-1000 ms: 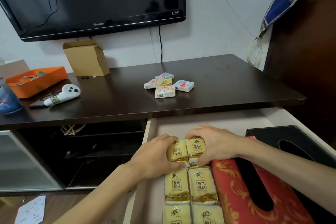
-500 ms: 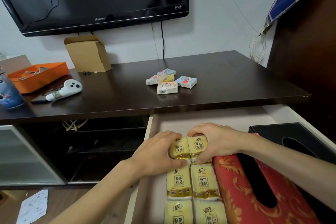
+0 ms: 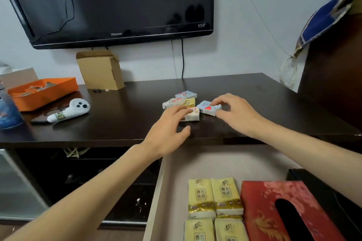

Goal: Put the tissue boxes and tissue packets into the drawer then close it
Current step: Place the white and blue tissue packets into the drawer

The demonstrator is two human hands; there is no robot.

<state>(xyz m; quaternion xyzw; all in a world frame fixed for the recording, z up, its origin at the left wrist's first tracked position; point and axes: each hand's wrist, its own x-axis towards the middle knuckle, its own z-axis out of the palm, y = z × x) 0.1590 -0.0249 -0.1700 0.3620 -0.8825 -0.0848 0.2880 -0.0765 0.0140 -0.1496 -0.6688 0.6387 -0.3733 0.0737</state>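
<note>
moved: drawer [image 3: 195, 162] to table [image 3: 117, 123] (yellow packets [image 3: 214, 195] stowed)
left hand [image 3: 166, 133]: open, at white packet [image 3: 193, 116]
right hand [image 3: 236, 113]: pinching blue packet [image 3: 207, 108]

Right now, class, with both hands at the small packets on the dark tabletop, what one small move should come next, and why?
Probably curl the fingers of the left hand round the white packet they touch. The right hand seems to pinch the blue heart packet, so both could then lift together. The open drawer shows bare floor beyond the yellow packets.
</note>
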